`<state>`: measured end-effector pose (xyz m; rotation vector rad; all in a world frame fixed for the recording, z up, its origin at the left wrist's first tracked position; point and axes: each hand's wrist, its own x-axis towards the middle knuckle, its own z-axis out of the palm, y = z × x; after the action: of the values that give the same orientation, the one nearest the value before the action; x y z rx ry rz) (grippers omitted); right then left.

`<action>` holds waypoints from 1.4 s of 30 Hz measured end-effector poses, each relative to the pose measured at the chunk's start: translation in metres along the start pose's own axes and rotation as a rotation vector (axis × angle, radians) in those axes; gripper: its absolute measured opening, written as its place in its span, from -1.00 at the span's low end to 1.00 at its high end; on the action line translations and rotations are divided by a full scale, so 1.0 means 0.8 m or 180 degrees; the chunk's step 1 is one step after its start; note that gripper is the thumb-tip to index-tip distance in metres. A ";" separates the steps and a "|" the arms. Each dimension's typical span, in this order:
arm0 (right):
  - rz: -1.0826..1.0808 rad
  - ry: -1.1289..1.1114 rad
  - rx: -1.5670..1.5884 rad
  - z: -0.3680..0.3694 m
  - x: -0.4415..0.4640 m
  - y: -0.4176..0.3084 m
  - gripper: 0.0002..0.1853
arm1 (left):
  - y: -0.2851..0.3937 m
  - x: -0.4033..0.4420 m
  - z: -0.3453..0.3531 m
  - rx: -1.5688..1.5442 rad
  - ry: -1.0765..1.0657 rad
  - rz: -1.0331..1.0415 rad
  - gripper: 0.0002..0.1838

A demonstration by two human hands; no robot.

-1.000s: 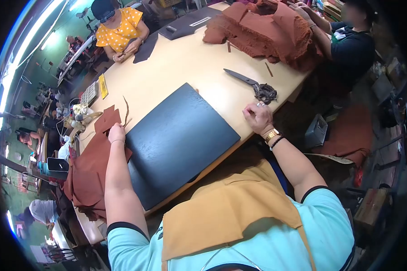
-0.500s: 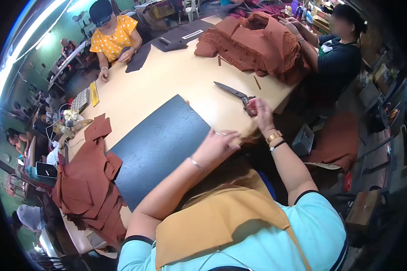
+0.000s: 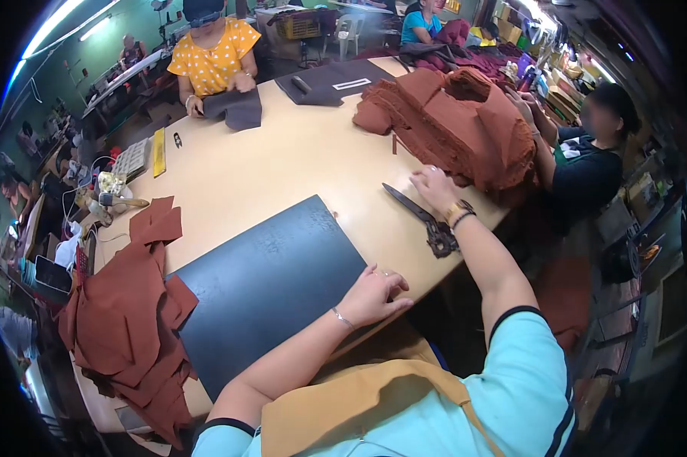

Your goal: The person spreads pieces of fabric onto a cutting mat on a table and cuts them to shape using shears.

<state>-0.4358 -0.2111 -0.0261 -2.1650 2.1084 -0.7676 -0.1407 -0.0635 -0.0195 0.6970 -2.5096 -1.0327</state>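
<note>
The right hand (image 3: 435,189) has moved beyond the near end of the scissors (image 3: 420,213), which lie on the surface (image 3: 282,160) beside it; whether it grips anything cannot be told. The left hand (image 3: 372,295), fingers parted, remains by the dark mat (image 3: 271,278).

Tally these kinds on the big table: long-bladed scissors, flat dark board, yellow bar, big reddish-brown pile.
Long-bladed scissors: 1
Flat dark board: 1
Yellow bar: 1
Big reddish-brown piles: 2
Total: 5
</note>
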 end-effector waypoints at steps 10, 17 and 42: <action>0.1181 -0.1164 -0.0556 0.077 0.141 -0.026 -0.11 | 0.001 -0.001 -0.004 0.0109 0.0018 0.0108 -0.60; 0.0286 -0.1386 -0.0668 0.040 0.074 -0.003 -0.09 | -0.001 -0.002 -0.001 0.0039 0.0014 -0.0013 -0.61; 0.3011 -0.1693 -0.2475 -0.177 -0.512 0.130 -0.51 | 0.014 0.005 0.009 0.0409 0.0064 -0.0046 -0.65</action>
<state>-0.5692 0.2119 -0.0712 -0.9650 2.8343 0.6977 -0.1506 -0.0547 -0.0155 0.7591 -2.5748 -0.8706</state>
